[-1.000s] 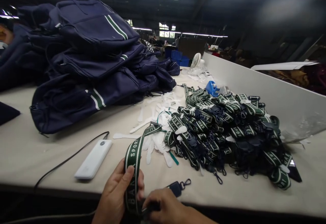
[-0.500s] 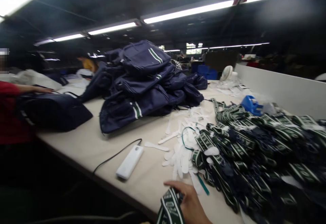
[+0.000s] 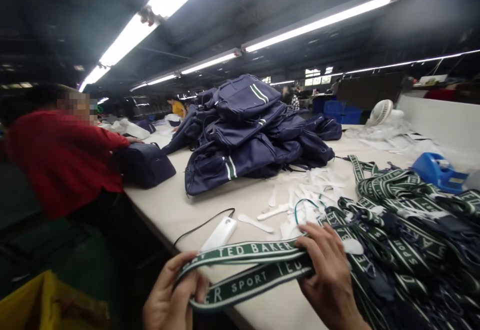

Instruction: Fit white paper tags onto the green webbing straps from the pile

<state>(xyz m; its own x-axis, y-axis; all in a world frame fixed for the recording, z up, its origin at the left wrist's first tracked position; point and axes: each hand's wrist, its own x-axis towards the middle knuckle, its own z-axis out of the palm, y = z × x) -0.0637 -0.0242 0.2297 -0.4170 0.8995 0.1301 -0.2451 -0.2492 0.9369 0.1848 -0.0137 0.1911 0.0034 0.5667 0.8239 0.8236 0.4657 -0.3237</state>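
Observation:
A green webbing strap [image 3: 258,251] with white edges and lettering is stretched in a loop between my two hands, above the front of the table. My left hand [image 3: 174,290] is closed around its left end, fingers inside the bend. At the other end my right hand [image 3: 328,270] grips the strap between thumb and fingers; part of it is hidden behind the hand. A large heap of similar straps [image 3: 405,250] lies to the right of my right hand. Behind the held strap is a white power bank [image 3: 220,233] with a black cable.
Navy bags [image 3: 240,140] with striped bands are piled mid-table. Loose white strips [image 3: 300,205] lie before them. A blue tape dispenser [image 3: 438,170] and a white fan [image 3: 381,112] stand right. A person in red [image 3: 71,155] handles another navy bag [image 3: 144,164] at left.
My left hand has come into view and holds one end of the strap, now drawn out lengthwise. My right hand has moved up and right. The view has swung left.

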